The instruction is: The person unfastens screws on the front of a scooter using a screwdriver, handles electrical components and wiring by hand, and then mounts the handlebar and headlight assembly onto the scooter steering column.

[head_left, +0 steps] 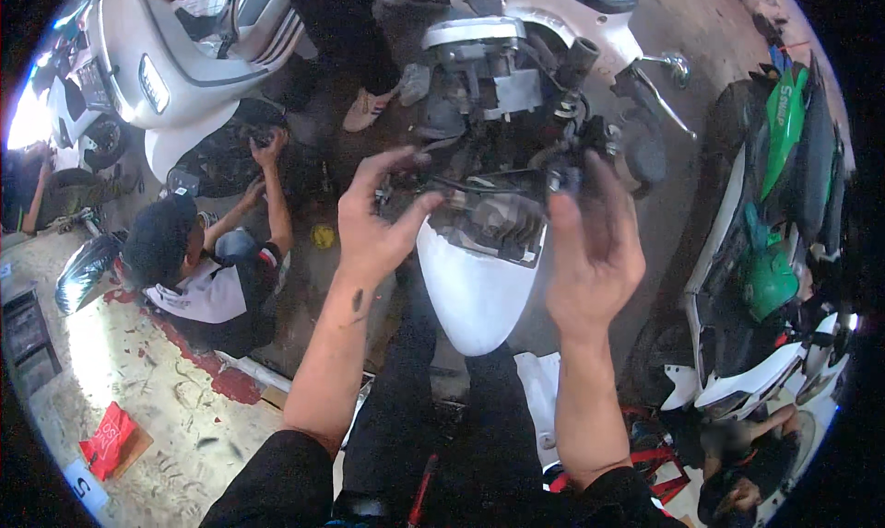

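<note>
Between my hands stands a scooter with its covers off, its dark inner parts and cables point(489, 173) exposed. A smooth white body panel point(481, 298) tapers toward me below them. My left hand point(378, 215) hovers at the left side of the exposed parts, thumb and fingers curved and apart, with nothing seen in it. My right hand point(595, 252) is at the right side, its fingers smeared by motion. Beside its thumb is a small dark part point(562, 178); whether I grip it cannot be made out.
At left a person in a dark cap point(166, 233) works on another white scooter point(175, 58). A lever point(668, 104) juts out beyond my right hand. Green and white body panels point(784, 132) lie along the right, near another person point(751, 463). A red packet point(108, 440) rests at lower left.
</note>
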### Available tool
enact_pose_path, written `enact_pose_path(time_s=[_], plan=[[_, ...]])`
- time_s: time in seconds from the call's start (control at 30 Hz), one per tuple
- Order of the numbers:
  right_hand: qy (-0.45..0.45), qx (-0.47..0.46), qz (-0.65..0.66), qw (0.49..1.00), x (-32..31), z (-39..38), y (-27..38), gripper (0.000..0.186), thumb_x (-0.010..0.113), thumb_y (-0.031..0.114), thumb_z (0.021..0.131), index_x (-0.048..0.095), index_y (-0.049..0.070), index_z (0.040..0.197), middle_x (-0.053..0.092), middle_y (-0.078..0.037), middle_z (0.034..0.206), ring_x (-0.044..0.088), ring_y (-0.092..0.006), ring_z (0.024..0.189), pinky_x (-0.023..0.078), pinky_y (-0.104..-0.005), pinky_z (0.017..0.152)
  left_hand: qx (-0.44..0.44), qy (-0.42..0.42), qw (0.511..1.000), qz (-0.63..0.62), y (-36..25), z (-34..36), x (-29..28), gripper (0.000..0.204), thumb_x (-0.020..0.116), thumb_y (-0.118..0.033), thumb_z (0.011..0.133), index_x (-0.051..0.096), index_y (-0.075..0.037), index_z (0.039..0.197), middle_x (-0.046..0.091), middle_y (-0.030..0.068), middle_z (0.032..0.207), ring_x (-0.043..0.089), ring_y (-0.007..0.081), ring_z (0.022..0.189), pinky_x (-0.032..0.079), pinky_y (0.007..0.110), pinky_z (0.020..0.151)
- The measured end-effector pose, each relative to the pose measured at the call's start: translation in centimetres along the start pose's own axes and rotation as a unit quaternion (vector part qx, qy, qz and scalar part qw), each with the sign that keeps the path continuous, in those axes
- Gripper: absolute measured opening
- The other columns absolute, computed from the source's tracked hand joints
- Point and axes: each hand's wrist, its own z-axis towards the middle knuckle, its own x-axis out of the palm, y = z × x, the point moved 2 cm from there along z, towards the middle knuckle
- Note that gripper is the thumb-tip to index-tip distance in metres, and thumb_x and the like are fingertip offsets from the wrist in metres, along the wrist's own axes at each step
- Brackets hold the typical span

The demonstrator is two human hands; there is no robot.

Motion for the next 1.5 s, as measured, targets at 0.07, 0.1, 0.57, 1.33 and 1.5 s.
enact_pose_path(time_s=[0.07,0.1,0.57,1.33,1.5], plan=[[-0.003,0.014,-0.007,1.0,-0.9,-0.7,-0.2,0.037,0.069,0.0,0.081,0.058,-0.006,0.116,0.057,-0.013,0.11,0.059,-0.0178,0.095,0.05,-0.0258,0.079,0.008,0.028,0.992,0.12,1.5,-0.2,-0.9,0.032,0.072,-0.008,0.078,0.063,0.0,0.108,0.065,0.0107,0.111,0.06,0.0209,0.106,0.044,0.032,0.095],[-0.009,0.033,-0.016,0.999,-1.0,-1.1,-0.3,0.038,0.069,0.0,0.082,0.057,-0.006,0.117,0.056,-0.012,0.113,0.059,-0.0176,0.096,0.049,-0.0256,0.08,0.008,0.023,0.993,0.12,2.0,-0.3,-1.1,0.032,0.072,-0.008,0.078,0.063,0.0,0.108,0.065,0.0107,0.111,0.06,0.0209,0.106,0.044,0.032,0.095],[0.042,-0.169,-0.237,0.956,1.2,2.7,0.8,0.039,0.075,0.005,0.068,0.066,0.004,0.106,0.063,-0.016,0.102,0.063,-0.0322,0.093,0.05,-0.0386,0.086,-0.092,0.177,0.977,0.07,3.9,2.7,0.6,0.027,0.072,-0.017,0.079,0.067,0.0,0.1,0.069,0.0123,0.091,0.065,0.0194,0.084,0.049,0.03,0.077],[-0.033,-0.077,-0.073,0.994,4.7,1.5,-1.6,0.027,0.075,0.005,0.065,0.06,0.001,0.086,0.059,-0.018,0.099,0.06,-0.0338,0.09,0.049,-0.0381,0.076,0.105,-0.023,0.992,0.064,-2.9,3.2,3.2,0.015,0.072,-0.004,0.07,0.068,-0.003,0.085,0.068,0.0118,0.086,0.066,0.0242,0.081,0.052,0.032,0.073],[0.0,-0.078,-0.018,0.997,3.3,1.0,-2.8,0.031,0.074,0.002,0.067,0.058,0.0,0.093,0.059,-0.019,0.103,0.059,-0.0333,0.095,0.05,-0.038,0.078,0.165,0.005,0.985,0.048,-3.6,1.9,3.7,0.014,0.069,0.002,0.074,0.066,-0.001,0.087,0.067,0.0135,0.096,0.065,0.0224,0.088,0.05,0.029,0.078]])
